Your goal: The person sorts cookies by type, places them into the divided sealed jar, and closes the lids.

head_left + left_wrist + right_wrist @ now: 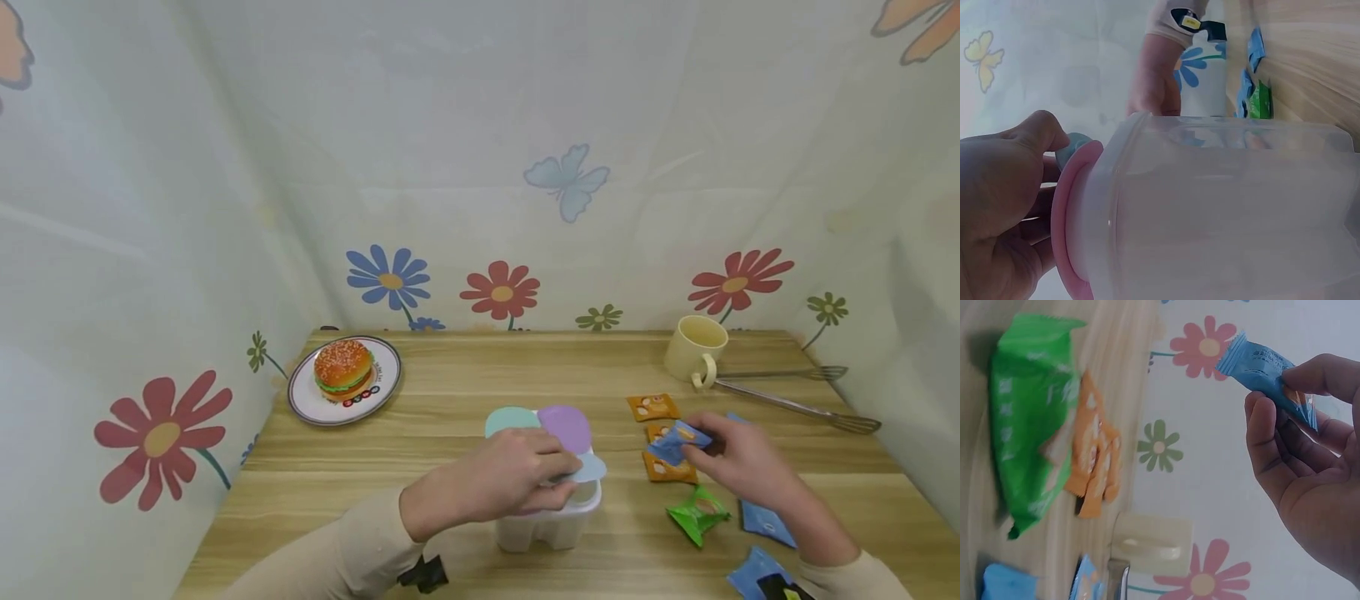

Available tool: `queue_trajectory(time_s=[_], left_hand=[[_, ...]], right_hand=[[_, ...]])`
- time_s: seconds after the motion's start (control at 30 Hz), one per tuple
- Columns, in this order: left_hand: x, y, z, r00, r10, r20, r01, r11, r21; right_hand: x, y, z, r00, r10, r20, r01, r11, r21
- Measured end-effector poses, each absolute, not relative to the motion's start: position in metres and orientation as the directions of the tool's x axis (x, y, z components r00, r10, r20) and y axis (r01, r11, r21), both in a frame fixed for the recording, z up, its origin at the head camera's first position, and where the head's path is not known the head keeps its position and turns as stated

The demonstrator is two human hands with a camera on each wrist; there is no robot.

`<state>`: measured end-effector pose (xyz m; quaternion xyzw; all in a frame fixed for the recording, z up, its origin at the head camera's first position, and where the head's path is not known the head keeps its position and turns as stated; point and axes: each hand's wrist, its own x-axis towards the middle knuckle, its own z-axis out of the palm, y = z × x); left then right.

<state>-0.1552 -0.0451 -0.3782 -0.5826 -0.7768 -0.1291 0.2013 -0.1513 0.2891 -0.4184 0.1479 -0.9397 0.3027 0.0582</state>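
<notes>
While a pale blue lid [592, 469] is pinched between the thumb and fingers of the left hand [517, 471], a small blue wrapped packet [1266, 372] is gripped by the right hand [738, 454], its body caught between thumb and fingertips. The lid is held raised and tilted over the front right opening of a translucent white plastic box [536, 533], which is stood upright near the front of the wood-grain tabletop [450, 375]. At the back of the box, a mint lid [510, 419] is seen on the left and a purple lid [566, 428] on the right; a pink lid [1063, 212] is shown beside the left fingers in the left wrist view.

The blue packet is held above the tabletop, to the right of the box. Close to it, three orange packets [652, 407] are laid in a loose column, with a green packet [699, 515] just in front of them. More blue packets [767, 523] are scattered near and partly beneath the right forearm.

Farther back on the right, a yellow mug [686, 350] is placed beside two metal whisks [787, 402]. At the back left, a sesame-bun hamburger [343, 367] is set on a dark-rimmed white plate [300, 392]. The tabletop is surrounded by a flower-printed curtain [450, 125].
</notes>
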Motion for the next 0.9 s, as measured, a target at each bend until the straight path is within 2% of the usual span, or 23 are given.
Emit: queue_trajectory(time_s=[0.27,0.53,0.9], left_hand=[[-0.157,-0.045,-0.380,-0.247,0.814,0.526,0.957,0.290,0.002],[-0.153,-0.045,-0.379,-0.276,0.821,0.500,0.951,0.309,0.016],[-0.154,-0.047,-0.383,-0.288,0.788,0.544,0.951,0.302,0.066]], right_hand=[[-0.146,0.273,-0.406,-0.909,-0.289,0.302,-0.415,0.704,-0.576],[-0.140,0.261,-0.399,-0.869,-0.332,0.366,-0.494,0.633,-0.597],[-0.135,0.247,-0.389,-0.812,-0.386,0.438,-0.584,0.534,-0.611]])
